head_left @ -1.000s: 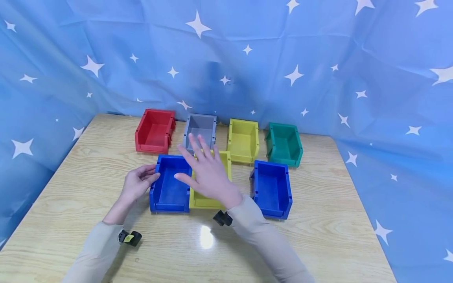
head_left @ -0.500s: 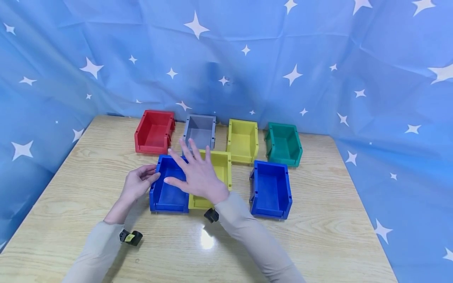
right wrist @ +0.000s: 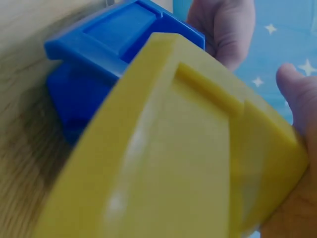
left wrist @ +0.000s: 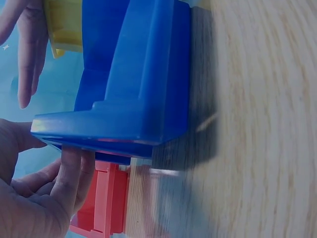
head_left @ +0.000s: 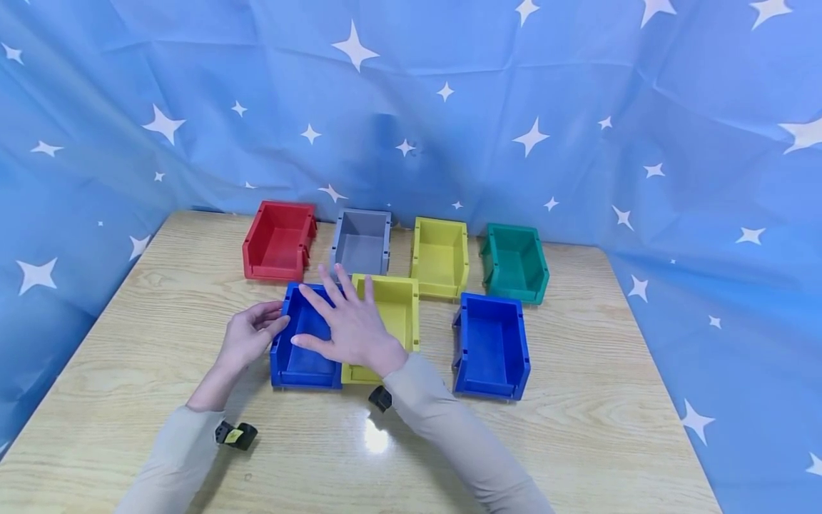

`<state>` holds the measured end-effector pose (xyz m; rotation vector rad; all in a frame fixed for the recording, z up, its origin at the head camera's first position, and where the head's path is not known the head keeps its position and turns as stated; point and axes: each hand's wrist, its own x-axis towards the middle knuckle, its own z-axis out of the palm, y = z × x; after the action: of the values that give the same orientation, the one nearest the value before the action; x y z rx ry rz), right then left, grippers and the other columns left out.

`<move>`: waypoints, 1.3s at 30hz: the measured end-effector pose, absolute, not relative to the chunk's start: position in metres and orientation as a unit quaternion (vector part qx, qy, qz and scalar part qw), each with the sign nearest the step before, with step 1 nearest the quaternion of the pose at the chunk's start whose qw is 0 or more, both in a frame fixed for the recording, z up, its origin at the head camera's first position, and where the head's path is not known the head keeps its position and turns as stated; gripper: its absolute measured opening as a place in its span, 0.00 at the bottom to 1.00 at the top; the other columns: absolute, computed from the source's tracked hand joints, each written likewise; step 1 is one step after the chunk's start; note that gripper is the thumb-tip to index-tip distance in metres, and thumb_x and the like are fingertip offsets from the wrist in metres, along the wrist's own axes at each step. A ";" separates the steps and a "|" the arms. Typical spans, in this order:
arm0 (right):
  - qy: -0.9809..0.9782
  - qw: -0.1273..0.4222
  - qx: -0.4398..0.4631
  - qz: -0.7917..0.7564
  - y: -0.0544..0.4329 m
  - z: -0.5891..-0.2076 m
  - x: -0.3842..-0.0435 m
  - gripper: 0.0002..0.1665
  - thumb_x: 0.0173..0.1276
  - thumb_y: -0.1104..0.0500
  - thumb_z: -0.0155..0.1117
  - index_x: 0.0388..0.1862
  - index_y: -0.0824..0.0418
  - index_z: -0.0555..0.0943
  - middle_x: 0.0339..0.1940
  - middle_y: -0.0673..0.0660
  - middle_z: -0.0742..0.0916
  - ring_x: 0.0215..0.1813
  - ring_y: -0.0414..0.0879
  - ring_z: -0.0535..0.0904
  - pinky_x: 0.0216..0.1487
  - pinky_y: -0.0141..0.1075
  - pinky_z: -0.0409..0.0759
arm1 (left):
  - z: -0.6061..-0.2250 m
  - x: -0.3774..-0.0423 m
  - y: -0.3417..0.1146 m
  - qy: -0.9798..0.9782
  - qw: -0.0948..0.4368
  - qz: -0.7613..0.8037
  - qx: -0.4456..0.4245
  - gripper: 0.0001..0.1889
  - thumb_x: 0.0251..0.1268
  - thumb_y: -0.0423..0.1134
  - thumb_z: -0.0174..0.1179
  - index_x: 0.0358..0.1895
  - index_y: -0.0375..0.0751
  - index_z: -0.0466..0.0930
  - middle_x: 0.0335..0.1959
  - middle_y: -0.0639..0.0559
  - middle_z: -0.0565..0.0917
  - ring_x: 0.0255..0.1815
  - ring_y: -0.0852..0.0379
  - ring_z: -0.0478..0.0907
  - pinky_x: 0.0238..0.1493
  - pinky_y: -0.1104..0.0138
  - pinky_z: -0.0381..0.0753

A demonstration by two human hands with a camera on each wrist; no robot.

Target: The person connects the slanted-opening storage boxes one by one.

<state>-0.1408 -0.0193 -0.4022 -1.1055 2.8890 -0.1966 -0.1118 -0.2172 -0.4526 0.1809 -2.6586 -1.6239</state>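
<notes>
My left hand [head_left: 247, 339] pinches the left wall of a blue plastic bin [head_left: 303, 373], its thumb over the rim and fingers along the outside, as the left wrist view of that blue bin [left wrist: 133, 114] shows. Directly right of it, side against side, stands a yellow bin [head_left: 403, 307]. Over these two bins my right hand [head_left: 353, 334] hovers with fingers straight and spread, holding nothing. In the right wrist view the yellow bin [right wrist: 193, 153] fills the foreground, with the right thumb [right wrist: 297, 91] beyond its rim.
Behind stand a red bin [head_left: 276, 273], a grey bin [head_left: 362, 250], another yellow bin [head_left: 439, 260] and a green bin [head_left: 516, 264] in a row. A second blue bin [head_left: 491, 346] sits apart on the right. A starry blue cloth [head_left: 411, 86] hangs behind the wooden table [head_left: 597, 400].
The right hand has shifted left and slightly towards the person, from above the yellow bin to partly over the blue one. The left hand and the bins have stayed in place.
</notes>
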 end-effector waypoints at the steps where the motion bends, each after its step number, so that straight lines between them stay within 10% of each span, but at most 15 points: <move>1: 0.932 0.019 -0.356 -0.064 -0.020 -0.403 -0.141 0.47 0.63 0.25 0.38 0.76 0.42 0.46 0.77 0.53 0.40 0.75 0.53 0.28 0.67 0.65 0.36 | -0.453 -0.112 -0.217 -0.852 0.012 -0.520 0.057 0.21 0.66 0.36 0.57 0.57 0.26 0.72 0.50 0.31 0.79 0.50 0.40 0.78 0.45 0.72 0.78; 39: 0.922 0.042 -0.374 -0.093 -0.017 -0.443 -0.145 0.43 0.67 0.28 0.39 0.75 0.47 0.54 0.77 0.54 0.47 0.76 0.55 0.35 0.66 0.66 0.36 | -0.451 -0.110 -0.217 -0.856 -0.002 -0.515 0.058 0.22 0.67 0.38 0.57 0.58 0.26 0.71 0.52 0.30 0.78 0.51 0.39 0.77 0.48 0.65 0.79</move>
<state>-0.1452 -0.0170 -0.4426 -1.1454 2.8201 -0.2848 -0.1096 -0.2174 -0.4507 0.1809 -2.6908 -1.6184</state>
